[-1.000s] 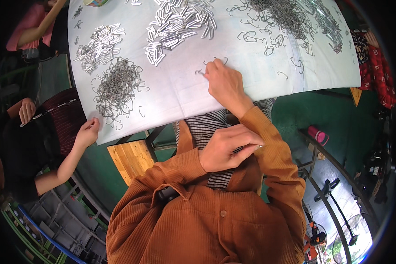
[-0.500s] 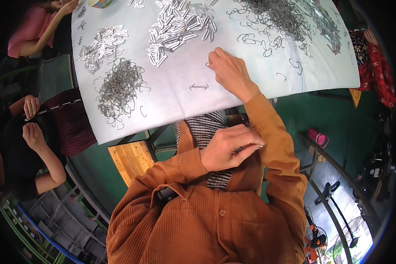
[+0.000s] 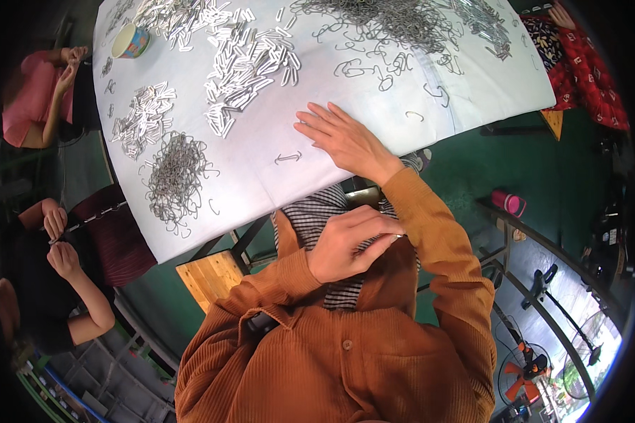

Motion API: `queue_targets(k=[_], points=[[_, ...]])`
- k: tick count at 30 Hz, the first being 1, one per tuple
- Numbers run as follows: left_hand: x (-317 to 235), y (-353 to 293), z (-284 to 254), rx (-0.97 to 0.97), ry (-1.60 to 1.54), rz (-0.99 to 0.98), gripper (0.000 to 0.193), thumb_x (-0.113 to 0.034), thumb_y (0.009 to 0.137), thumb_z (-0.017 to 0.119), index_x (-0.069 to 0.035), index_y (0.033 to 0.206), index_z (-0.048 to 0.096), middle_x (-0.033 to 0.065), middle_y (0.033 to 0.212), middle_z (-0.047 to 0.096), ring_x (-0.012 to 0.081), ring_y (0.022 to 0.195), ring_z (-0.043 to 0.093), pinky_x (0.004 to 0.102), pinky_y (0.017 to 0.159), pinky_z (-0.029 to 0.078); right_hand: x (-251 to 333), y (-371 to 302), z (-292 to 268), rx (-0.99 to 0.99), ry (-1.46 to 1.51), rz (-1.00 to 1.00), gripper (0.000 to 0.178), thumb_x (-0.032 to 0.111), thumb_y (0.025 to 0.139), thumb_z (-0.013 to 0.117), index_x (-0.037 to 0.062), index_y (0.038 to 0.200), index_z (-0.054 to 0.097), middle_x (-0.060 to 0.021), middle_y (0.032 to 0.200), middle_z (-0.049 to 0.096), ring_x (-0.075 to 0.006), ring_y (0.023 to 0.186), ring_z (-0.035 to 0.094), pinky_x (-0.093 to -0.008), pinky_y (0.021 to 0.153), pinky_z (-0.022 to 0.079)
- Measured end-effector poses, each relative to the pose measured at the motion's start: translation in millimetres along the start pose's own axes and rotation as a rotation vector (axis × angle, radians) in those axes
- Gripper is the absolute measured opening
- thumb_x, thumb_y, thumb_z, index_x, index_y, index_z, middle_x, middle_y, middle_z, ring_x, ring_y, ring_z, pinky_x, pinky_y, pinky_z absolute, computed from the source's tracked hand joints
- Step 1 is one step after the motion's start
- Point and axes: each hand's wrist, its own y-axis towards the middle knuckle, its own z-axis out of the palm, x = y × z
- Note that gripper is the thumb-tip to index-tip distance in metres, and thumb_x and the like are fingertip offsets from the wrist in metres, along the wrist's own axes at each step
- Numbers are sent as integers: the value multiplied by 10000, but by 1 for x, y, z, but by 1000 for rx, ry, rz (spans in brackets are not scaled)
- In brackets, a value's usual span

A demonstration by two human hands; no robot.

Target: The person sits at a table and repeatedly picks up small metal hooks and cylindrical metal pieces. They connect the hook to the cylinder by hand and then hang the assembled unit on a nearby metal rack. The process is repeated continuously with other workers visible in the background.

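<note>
My right hand lies palm down on the white tabletop near its front edge, fingers stretched and apart; anything beneath its palm is hidden. Left of its fingertips sits a small double-ended wire hook. Above my lap, my left hand is closed in a pinch. A tiny shiny metal piece shows at its fingertips, too small to make out further. To the left is a heap of bent grey wire hooks, with a loose hook beside it. Shiny oblong metal links form a pile beyond my right hand.
A smaller link pile and a paper cup stand at left. More wire hooks cover the far side. A person in black handles a chain at left; others sit around the table. A wooden stool stands below the table edge.
My right hand has gone from closed fingers to flat and spread on the table. My left hand keeps its pinch. The view has shifted, bringing the whole cup into sight.
</note>
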Motion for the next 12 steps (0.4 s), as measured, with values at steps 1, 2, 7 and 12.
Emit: queue_targets(k=[1,2,7,12], points=[[0,2,1,3,-1,12,148,20,810,675,-14,954,683,104,914,694,244,809,673,308,712,537,-1,-6,-2,4,7,13,437,92,899,564,86,1334,521,-61,1419,480,-249,1345,405,-413,1131,320],[1,3,2,3,-2,20,148,19,809,677,-14,953,683,105,914,694,244,811,673,308,714,538,-4,-16,-4,9,19,24,437,84,895,561,77,1330,521,-60,1422,477,-248,1347,403,-417,1133,318],[2,7,6,33,-14,24,147,20,810,675,-14,953,685,107,918,696,246,822,676,310,729,540,-14,-51,-28,-12,-76,73,431,36,847,562,68,1277,562,-81,1342,539,-253,1273,470,-413,1100,343],[-1,10,11,63,-22,18,148,23,821,667,-17,962,689,105,931,702,240,842,680,309,755,545,-49,-53,-46,-317,-272,544,470,25,783,588,61,1251,581,-126,1233,569,-288,1145,511,-430,1066,315]])
